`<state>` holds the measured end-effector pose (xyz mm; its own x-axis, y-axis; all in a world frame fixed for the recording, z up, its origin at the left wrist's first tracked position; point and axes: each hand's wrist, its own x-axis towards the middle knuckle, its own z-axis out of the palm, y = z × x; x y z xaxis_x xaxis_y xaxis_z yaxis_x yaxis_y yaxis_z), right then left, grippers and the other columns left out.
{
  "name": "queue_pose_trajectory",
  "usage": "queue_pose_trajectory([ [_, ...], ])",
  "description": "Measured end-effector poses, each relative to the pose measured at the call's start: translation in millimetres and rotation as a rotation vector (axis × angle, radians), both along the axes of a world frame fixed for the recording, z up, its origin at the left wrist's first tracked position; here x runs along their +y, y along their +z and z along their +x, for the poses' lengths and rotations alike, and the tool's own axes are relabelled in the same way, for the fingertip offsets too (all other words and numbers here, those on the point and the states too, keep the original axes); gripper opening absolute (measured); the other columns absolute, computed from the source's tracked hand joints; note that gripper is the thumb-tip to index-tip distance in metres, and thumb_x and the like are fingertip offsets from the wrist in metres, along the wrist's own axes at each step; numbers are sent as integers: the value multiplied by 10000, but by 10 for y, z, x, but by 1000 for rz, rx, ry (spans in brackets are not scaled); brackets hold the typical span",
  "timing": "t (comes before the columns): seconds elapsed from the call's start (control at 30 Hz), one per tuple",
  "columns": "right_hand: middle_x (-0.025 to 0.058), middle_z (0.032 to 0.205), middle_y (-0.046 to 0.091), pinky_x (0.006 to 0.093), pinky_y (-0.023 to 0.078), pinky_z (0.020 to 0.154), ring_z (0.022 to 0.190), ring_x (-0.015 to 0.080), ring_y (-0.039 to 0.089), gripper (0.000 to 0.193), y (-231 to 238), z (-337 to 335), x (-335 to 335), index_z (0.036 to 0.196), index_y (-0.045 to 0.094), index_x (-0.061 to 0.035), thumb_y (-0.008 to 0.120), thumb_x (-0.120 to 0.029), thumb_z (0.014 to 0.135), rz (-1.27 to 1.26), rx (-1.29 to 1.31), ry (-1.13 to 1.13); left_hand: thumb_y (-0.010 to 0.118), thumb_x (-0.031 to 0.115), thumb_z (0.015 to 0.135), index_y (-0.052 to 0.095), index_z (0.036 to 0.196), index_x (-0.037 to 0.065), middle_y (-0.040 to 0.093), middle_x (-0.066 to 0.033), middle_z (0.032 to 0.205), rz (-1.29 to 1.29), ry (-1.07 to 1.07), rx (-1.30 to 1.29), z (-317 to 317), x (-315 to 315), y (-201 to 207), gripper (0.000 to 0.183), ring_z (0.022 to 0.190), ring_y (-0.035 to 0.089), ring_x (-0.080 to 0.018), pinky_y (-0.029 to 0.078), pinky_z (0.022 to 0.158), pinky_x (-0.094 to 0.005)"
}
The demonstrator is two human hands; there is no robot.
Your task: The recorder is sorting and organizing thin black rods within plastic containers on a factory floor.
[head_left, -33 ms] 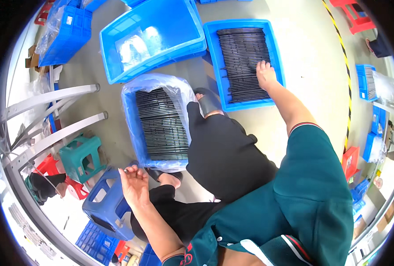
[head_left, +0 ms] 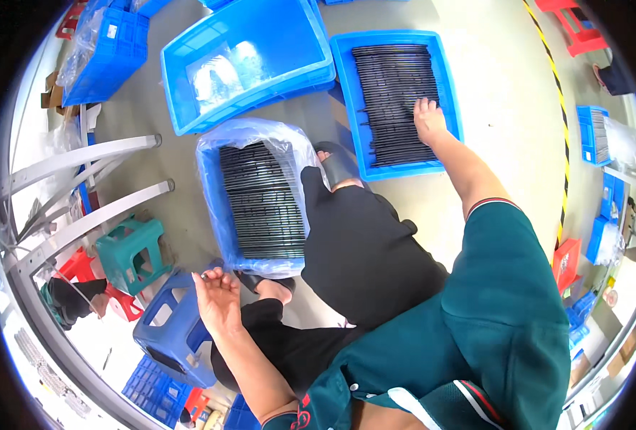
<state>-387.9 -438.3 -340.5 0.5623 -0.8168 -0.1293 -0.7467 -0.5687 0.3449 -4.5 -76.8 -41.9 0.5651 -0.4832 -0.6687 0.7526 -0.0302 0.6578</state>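
My right hand reaches into the right blue crate. Its fingers lie over the ends of a stack of thin black rods, stretched forward, and no rod is lifted. My left hand hangs palm up above a blue plastic stool, the fingers loosely bent and apart from the thumb. A tiny dark spot shows by its fingertips, too small to name. Between my feet and the left hand stands a second blue crate lined with clear plastic film, filled with similar dark rods.
A large blue bin with clear film inside stands beyond the lined crate. Metal frame legs jut in from the left, near a green stool. Yellow-black tape runs along the floor at right. Other people sit at both sides.
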Motion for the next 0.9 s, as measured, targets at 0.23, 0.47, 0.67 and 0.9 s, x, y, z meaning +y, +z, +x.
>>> queue_pose_trajectory([
  [0.23,221,1042,560,460,541,666,865,349,595,320,-284,169,-128,1082,548,16,483,-186,842,13,241,232,513,383,925,541,817,106,544,-20,838,109,38,-49,71,58,-80,298,737,482,-148,398,670,-289],
  [0.47,246,934,569,493,534,530,760,383,630,233,-547,210,-324,1010,556,-21,468,-168,853,90,176,134,515,380,925,549,819,109,544,-18,837,126,58,-91,61,69,-44,292,745,480,-149,401,679,-292],
  [0.67,132,772,636,463,537,519,682,295,655,159,-476,99,-347,827,611,-65,483,-161,833,145,88,138,519,392,920,560,811,99,547,-18,820,119,81,-119,53,81,-43,315,729,477,-140,386,667,-287],
  [0.9,131,868,661,364,524,682,807,297,649,158,128,402,-108,878,634,-51,585,-96,735,476,203,132,511,391,924,548,815,93,542,-20,825,95,141,-152,63,315,62,319,740,473,-143,390,679,-289],
])
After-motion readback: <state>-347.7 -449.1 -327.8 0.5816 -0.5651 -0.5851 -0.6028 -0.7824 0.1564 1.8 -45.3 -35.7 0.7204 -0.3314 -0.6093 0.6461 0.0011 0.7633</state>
